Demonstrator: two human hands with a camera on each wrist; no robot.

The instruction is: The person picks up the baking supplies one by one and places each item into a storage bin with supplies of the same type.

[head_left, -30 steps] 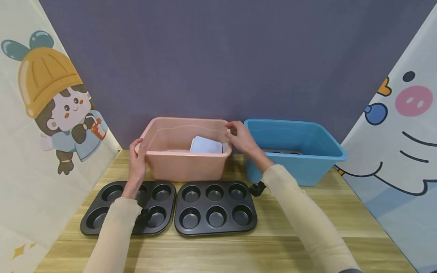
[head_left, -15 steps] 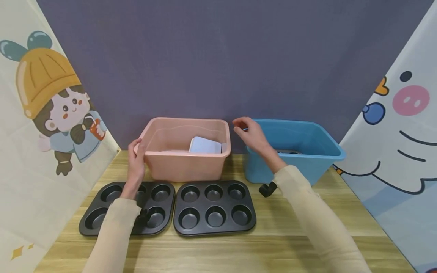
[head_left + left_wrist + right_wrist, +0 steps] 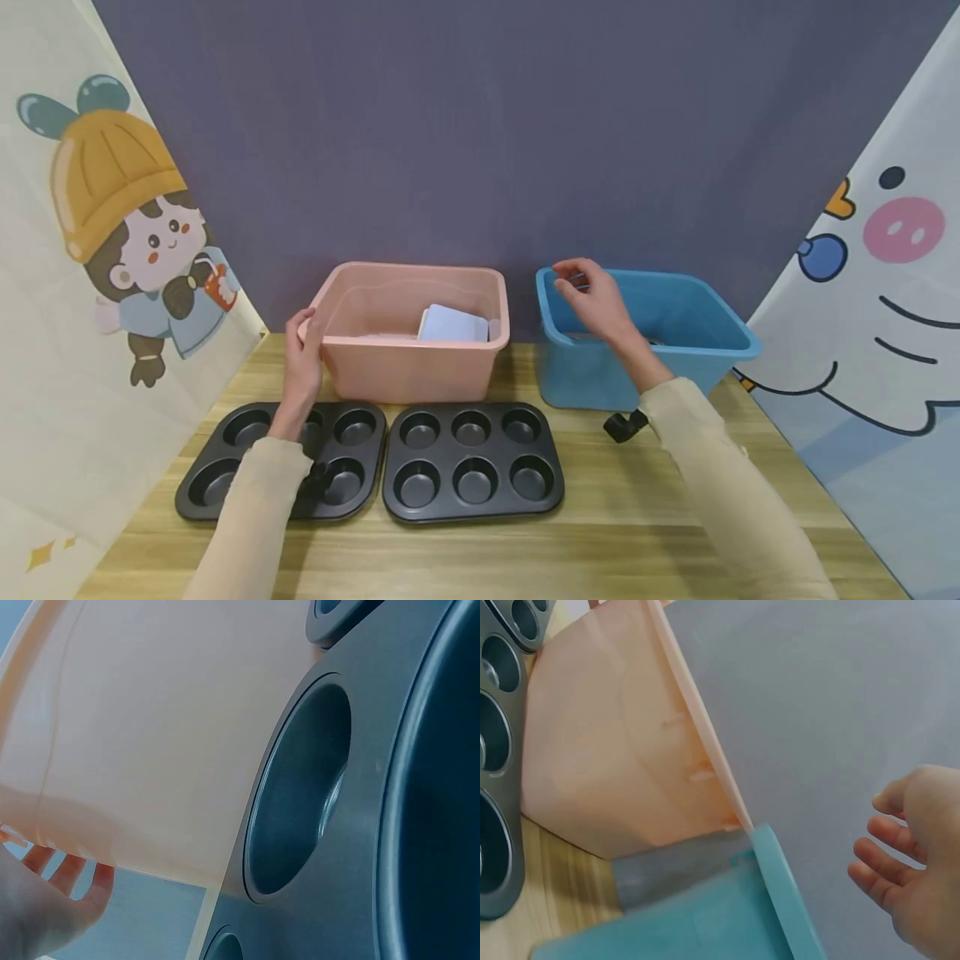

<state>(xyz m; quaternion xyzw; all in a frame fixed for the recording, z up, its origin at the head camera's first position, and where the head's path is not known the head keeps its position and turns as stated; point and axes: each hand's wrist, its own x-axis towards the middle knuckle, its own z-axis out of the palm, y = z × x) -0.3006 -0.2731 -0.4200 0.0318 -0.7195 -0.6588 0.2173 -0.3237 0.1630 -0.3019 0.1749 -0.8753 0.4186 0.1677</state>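
Observation:
My left hand (image 3: 302,367) grips the left end rim of a pink plastic bin (image 3: 408,372). In the left wrist view the fingers (image 3: 97,889) of that hand curl at the bin's edge. Inside the bin, toward the right end, a pale bluish-white flat-sided item (image 3: 453,325) leans above the front rim. My right hand (image 3: 600,304) hovers over the left end of a blue plastic bin (image 3: 588,375), holding nothing, its fingers loosely bent. The right wrist view shows the same hand (image 3: 922,862) apart from both bins. The blue bin's contents are mostly hidden.
Two dark muffin pans lie side by side in front of the pink bin, the right pan (image 3: 474,448) beside the left pan (image 3: 354,451), which my left forearm partly covers. A grey backdrop (image 3: 480,150) rises behind the bins. Wooden tabletop (image 3: 480,558) shows in front of the pans.
My right hand has left the pink bin's right end and moved right, over the blue bin. The left hand stays on the pink bin's rim.

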